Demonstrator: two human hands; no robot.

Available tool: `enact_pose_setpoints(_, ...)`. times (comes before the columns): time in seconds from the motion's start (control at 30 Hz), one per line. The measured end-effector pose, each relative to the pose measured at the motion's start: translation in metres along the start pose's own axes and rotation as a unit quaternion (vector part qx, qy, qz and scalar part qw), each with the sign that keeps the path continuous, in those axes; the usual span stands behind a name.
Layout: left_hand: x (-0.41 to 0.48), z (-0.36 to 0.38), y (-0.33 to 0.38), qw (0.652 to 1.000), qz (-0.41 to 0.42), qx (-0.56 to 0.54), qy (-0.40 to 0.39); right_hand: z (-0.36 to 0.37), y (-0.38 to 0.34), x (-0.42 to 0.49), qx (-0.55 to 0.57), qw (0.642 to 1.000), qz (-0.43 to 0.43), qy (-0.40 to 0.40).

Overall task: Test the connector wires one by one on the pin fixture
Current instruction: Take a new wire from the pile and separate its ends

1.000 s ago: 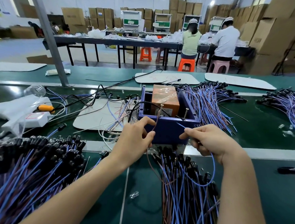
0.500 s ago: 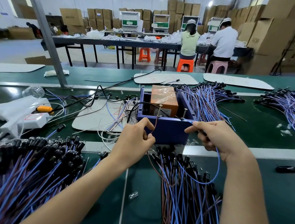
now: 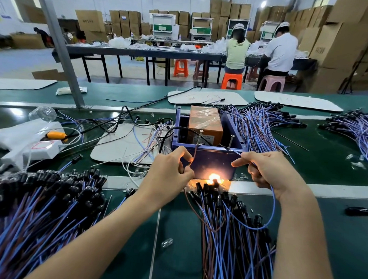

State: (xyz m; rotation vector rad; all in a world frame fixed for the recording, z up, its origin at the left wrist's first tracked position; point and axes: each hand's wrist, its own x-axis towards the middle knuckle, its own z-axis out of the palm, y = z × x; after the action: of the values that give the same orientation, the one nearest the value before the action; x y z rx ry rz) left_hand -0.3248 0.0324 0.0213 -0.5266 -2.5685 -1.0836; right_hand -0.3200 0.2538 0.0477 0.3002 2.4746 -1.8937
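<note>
A blue box fixture [image 3: 211,161] stands in the middle of the bench with two upright metal pins [image 3: 199,138] at its near rim. My left hand [image 3: 168,176] pinches a brown wire [image 3: 194,154] that reaches up to the left pin. In my right hand [image 3: 266,172] is a pinched blue wire [image 3: 270,208], its end held at the right pin [image 3: 231,141]. A small lamp [image 3: 214,177] glows orange at the foot of the box, on top of a pile of wired connectors [image 3: 227,225] lying between my arms.
A large heap of blue and brown wires [image 3: 32,213] lies at the left. More bundles [image 3: 261,126] lie right of the box and at the far right [image 3: 356,128]. A white power strip [image 3: 39,147], an orange battery box [image 3: 205,123] and grey mats [image 3: 123,145] sit around.
Both wire ends have come up against the two pins, and the lamp at the foot of the box has lit up orange. My right hand moved slightly toward the right pin.
</note>
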Motion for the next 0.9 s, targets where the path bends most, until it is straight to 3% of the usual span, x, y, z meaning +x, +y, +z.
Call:
enact_pose_setpoints(0.3, -0.001, -0.003, 0.004, 1.0, -0.01, -0.003, -0.013, 0.0, -0.002, -0.004, -0.001, 1.0, 0.004, -0.01)
enact_pose_setpoints(0.43, 0.003, -0.018, 0.011, 0.999, -0.033, -0.012, -0.039, -0.003, -0.011, -0.012, 0.027, 0.998, -0.008, -0.063)
enact_pose_setpoints(0.6, 0.002, -0.048, 0.024, 0.976, -0.063, -0.065, -0.2, -0.003, -0.032, -0.031, 0.052, 0.977, -0.048, -0.203)
enact_pose_setpoints(0.8, -0.004, -0.067, 0.034, 0.896, -0.048, -0.022, -0.44, -0.001, -0.045, -0.052, 0.019, 0.932, -0.085, -0.351)
enact_pose_setpoints(0.87, -0.003, -0.075, 0.03, 0.874, -0.068, -0.004, -0.48, 0.003, -0.046, -0.053, 0.021, 0.927, -0.074, -0.368)
enact_pose_setpoints(0.9, 0.0, -0.08, 0.024, 0.879, -0.089, 0.007, -0.468, 0.004, -0.047, -0.053, 0.017, 0.929, -0.067, -0.364)
